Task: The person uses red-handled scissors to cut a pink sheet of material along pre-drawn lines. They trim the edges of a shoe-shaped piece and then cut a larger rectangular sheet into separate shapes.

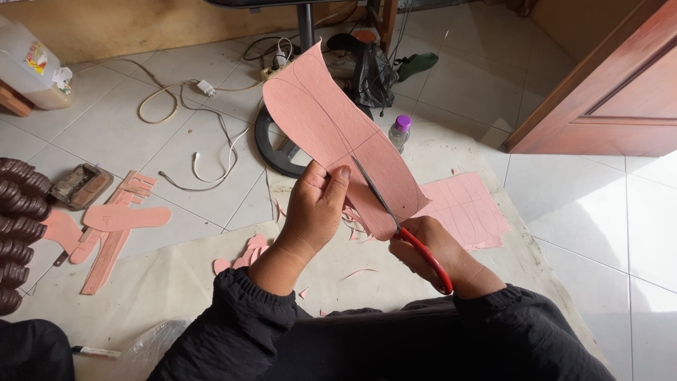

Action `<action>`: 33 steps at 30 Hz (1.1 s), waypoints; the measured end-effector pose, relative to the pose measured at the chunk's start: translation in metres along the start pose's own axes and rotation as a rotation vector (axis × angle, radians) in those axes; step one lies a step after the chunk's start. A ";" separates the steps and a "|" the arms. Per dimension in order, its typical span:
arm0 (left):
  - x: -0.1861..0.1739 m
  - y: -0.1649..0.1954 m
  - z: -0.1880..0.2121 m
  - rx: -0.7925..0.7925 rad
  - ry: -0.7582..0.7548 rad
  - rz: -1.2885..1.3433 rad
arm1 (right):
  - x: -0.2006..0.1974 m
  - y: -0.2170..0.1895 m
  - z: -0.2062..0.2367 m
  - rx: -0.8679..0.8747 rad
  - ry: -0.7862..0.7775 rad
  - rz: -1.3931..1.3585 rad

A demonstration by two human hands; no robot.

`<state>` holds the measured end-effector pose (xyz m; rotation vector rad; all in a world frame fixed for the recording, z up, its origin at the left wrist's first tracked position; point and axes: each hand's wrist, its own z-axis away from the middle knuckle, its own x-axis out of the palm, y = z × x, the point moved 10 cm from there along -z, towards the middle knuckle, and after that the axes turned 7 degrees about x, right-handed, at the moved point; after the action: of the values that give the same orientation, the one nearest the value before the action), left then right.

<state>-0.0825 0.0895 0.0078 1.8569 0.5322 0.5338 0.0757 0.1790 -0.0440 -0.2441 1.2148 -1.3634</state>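
White tiled floor bears a beige mat; pink cut-outs, cables, bottle.

pale jug far left, colourful label

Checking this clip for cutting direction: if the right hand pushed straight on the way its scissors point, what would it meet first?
The right hand drives the scissors up-left along the pink sheet; first in line looks like the left thumb, though depth is unclear.
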 end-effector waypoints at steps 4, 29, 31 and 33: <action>-0.001 -0.007 0.000 -0.032 0.008 0.059 | 0.002 0.005 0.001 0.056 0.017 -0.021; 0.009 -0.021 0.006 -0.198 -0.079 0.172 | 0.009 -0.005 0.005 -0.096 -0.166 -0.193; 0.009 -0.020 0.006 -0.188 -0.070 0.164 | 0.007 -0.002 0.002 -0.069 -0.155 -0.170; 0.009 -0.018 0.007 -0.178 -0.067 0.149 | 0.007 0.006 0.000 -0.003 -0.140 -0.095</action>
<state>-0.0733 0.0951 -0.0108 1.7456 0.2931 0.5956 0.0773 0.1756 -0.0520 -0.3973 1.1003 -1.4023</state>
